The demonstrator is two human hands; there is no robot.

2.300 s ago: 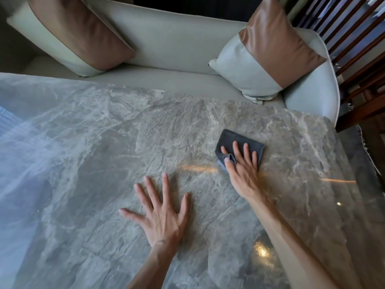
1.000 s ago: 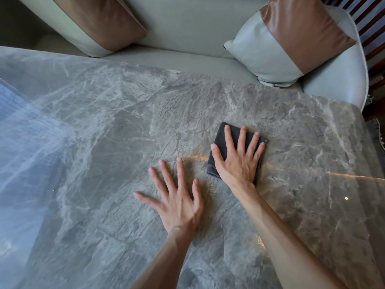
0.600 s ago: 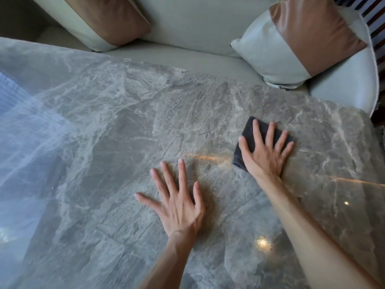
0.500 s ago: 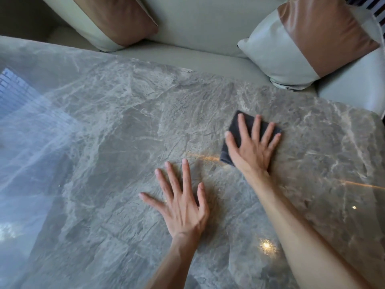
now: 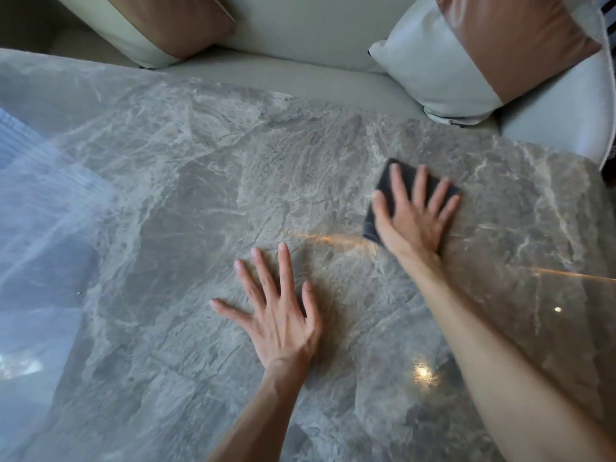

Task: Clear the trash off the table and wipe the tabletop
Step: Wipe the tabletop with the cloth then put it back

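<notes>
A glossy grey marble tabletop (image 5: 200,195) fills most of the view. A dark grey folded cloth (image 5: 383,188) lies flat on it toward the right. My right hand (image 5: 413,215) presses down on the cloth with straight, spread fingers and covers most of it. My left hand (image 5: 280,315) rests flat on the bare marble at centre, fingers spread, holding nothing. No trash shows on the table.
A pale sofa (image 5: 300,31) runs along the table's far edge, with a brown-and-cream cushion at the left (image 5: 156,25) and another at the right (image 5: 480,55). Window glare covers the table's left side (image 5: 43,201).
My right hand has slid the cloth back and forth over the marble, to the right, back left, and now right again. My left hand has stayed planted flat.
</notes>
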